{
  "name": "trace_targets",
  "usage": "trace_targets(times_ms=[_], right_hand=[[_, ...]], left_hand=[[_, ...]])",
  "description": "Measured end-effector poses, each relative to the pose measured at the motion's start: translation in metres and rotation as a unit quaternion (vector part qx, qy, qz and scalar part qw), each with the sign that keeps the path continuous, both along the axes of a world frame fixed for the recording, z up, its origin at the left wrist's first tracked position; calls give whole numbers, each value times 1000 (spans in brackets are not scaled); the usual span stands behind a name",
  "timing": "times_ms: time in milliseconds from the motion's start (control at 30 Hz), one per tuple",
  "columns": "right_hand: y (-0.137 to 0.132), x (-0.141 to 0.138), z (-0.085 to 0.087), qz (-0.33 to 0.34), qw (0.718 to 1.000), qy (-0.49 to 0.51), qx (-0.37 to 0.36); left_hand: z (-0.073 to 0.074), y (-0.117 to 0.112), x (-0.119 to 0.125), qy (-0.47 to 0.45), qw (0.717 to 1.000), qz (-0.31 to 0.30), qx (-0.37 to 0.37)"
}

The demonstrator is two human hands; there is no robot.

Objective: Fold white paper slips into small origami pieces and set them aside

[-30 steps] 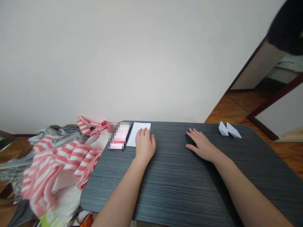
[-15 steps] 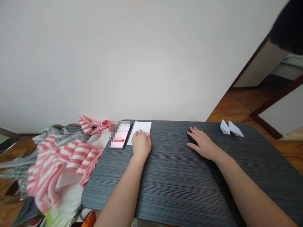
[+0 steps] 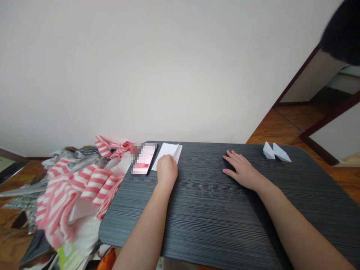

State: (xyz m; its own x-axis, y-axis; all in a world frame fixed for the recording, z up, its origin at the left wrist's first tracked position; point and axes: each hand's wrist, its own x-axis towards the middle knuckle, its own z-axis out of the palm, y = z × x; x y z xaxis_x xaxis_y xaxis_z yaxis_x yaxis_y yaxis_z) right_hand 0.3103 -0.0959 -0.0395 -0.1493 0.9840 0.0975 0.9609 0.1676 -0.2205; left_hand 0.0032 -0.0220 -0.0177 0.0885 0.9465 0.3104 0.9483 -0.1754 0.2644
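My left hand [image 3: 167, 172] lies on the near edge of a white sheet of paper [image 3: 167, 151], fingers curled down onto it. The sheet's right side is bent up in a soft fold. Just left of it lies a smartphone [image 3: 144, 159], its lit screen blurred. My right hand [image 3: 242, 170] rests flat on the dark grey ribbed tabletop [image 3: 213, 217], fingers spread, touching nothing else. Nearest to it, toward the far right corner, sit two pale blue folded paper pieces [image 3: 276, 152].
A heap of pink-and-white striped cloth and plastic bags [image 3: 78, 191] spills past the table's left edge onto the wooden floor. A white wall stands behind the table. At upper right are a door frame and a blurred dark object [image 3: 343, 32].
The sheet's right side has lifted and bent, and the sheet has turned slightly under my left hand, which has drawn a little closer. My right hand has stayed nearly still.
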Motion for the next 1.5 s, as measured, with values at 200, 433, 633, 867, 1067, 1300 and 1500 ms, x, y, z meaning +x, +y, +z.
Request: trace_targets(times_ms=[200,433,633,867,1067,1300,1500], right_hand=[[0,1,1,0,1000,8,1],[0,1,1,4,1000,-2,-3],[-1,2,1,4,1000,-6,0],[-1,3,0,3,1000,-13,-3],[-1,3,0,3,1000,-14,-3],[-1,3,-1,7,1000,1,4],[0,3,-2,11,1000,20,14]], left_hand=[[2,0,-1,-28,999,13,-7],[1,5,-1,-98,994,43,-19],[-3,10,-4,-176,982,58,-22],[-5,13,-7,-229,972,38,-30],[-5,12,-6,-202,979,34,-20],[6,7,-7,-174,980,59,72],[23,-4,1,-404,908,13,110]])
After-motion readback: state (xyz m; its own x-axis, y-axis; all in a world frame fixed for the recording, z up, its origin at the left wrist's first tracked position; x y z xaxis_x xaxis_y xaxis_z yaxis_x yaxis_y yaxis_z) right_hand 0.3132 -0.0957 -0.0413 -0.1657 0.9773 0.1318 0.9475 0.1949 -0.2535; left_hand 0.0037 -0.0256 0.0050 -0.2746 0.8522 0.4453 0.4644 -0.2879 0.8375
